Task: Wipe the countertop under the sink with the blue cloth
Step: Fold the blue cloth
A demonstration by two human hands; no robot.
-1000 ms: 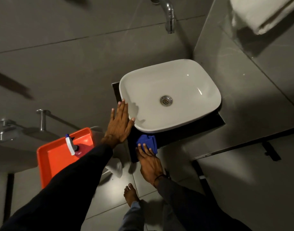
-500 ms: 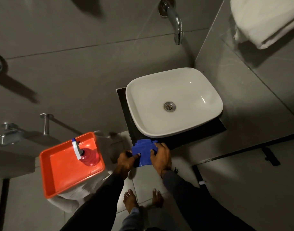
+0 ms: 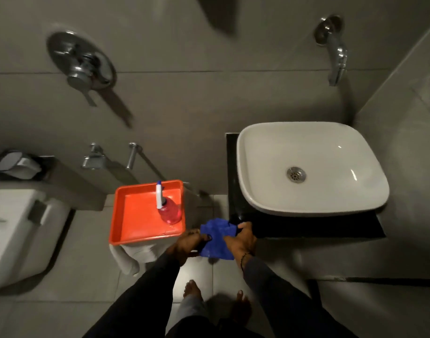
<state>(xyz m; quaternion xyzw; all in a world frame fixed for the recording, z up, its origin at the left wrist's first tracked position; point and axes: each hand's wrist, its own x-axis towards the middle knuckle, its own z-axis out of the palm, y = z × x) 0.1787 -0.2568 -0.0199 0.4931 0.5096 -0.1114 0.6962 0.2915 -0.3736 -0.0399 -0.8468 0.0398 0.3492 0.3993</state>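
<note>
A white basin (image 3: 311, 167) sits on a black countertop (image 3: 306, 226) against the grey tiled wall. The blue cloth (image 3: 216, 240) hangs crumpled in the air just off the countertop's front left corner. My left hand (image 3: 184, 245) grips its left edge. My right hand (image 3: 240, 240) grips its right side, with the fingertips close to the counter's corner. The cloth lies off the countertop surface.
An orange tray (image 3: 141, 215) holding a pink spray bottle (image 3: 169, 208) stands on a white stool left of my hands. A toilet (image 3: 16, 235) is at far left. A tap (image 3: 335, 54) juts from the wall above the basin. My bare feet (image 3: 192, 291) stand on the floor tiles.
My left hand left the basin's rim and took hold of the cloth. Both hands pulled the cloth off the counter corner, and the view swung left and back.
</note>
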